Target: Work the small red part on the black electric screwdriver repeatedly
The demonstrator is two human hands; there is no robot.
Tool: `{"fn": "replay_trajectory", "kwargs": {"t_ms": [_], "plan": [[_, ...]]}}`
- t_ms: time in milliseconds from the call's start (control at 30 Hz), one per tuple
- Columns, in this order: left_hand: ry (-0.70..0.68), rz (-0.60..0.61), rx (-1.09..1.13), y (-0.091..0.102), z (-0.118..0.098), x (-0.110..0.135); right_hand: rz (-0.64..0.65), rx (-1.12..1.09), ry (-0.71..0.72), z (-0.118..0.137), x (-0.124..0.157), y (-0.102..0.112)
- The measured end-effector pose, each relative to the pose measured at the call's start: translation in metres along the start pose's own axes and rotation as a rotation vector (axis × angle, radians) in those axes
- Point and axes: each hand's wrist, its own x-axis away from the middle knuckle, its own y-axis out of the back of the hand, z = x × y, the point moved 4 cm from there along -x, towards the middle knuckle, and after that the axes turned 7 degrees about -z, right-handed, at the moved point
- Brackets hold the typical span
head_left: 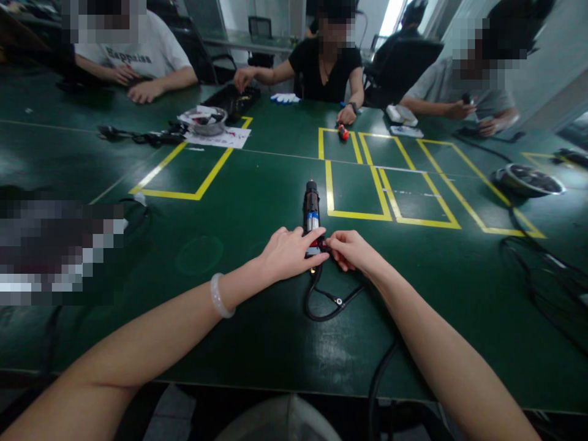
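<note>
On the green table (257, 184), a power screwdriver (312, 208) lies with its tip pointing away from the person, the left hand (291, 251) spread wide across its rear end, the right hand (353, 250) narrowed to a pinch on what seems that same end, beside the looped black cable (321, 319).

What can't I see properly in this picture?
- Back of the tool, head view: partly covered by the left hand.
- Whether the right hand grips anything, head view: its own curl hides this.
- Part of the cable, head view: behind the right forearm.
- Writing on the paper, head view: too small and blurred.
</note>
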Motion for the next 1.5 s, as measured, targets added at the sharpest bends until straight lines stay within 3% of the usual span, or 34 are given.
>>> {"fn": "replay_trajectory", "kwargs": {"t_ms": [367,800,1100,1300,1500], "plan": [[0.026,0.014,0.019,0.003,-0.002,0.000,-0.064,0.285,0.147,0.001,-0.001,0.004],[0.095,0.066,-0.017,0.004,-0.002,-0.011,0.029,0.182,0.287,0.008,0.003,0.002],[0.135,0.046,-0.043,0.006,0.001,-0.015,0.030,0.108,0.272,0.007,0.008,0.003],[0.170,0.092,-0.119,0.011,0.027,-0.010,-0.001,0.059,0.244,0.004,0.005,0.011],[0.269,0.179,-0.178,0.016,0.090,0.003,-0.038,0.032,0.260,0.003,0.003,0.017]]}}
